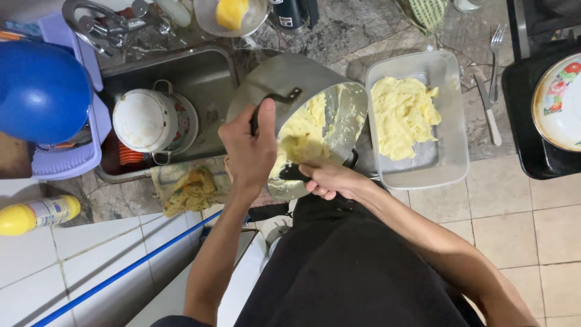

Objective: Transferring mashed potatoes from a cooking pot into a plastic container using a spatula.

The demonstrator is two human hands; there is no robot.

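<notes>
My left hand (251, 148) grips the black side handle of a metal pot (284, 85), which is tilted on its side with its mouth toward a clear rectangular container (451, 154). Pale yellow mash (308, 121) clings to the inside of the pot. My right hand (330, 180) holds a dark-handled utensil (290, 172) whose end carries a lump of mash at the pot's mouth. A heap of the same mash (402, 115) lies in the container on the stone counter.
A sink (209, 75) at the left holds a white lidded pot (145, 121). A blue bowl (39, 91) rests in a lilac rack. A fork (495, 48) and a knife (489, 112) lie right of the container. A flowered plate (560, 103) sits on a black stove. A yellow bottle (33, 215) lies nearby.
</notes>
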